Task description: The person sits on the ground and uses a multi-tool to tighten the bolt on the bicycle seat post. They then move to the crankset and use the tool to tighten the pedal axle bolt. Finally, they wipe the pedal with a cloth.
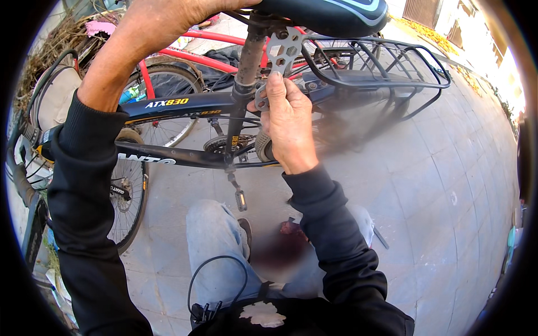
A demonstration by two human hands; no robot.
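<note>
Black sleeves (84, 224), wrench (286, 43) in right hand (291, 126), lettered bicycle (193, 104)

outdoor ground of grey paving slabs (437, 185), joints visible, in daylight. upper right: pale wall (447, 18) with a brown ridged door (420, 11), loose yellow material (428, 37) spread nearby, strong glare beyond. upper left: heaped dry twigs (47, 53).
</note>
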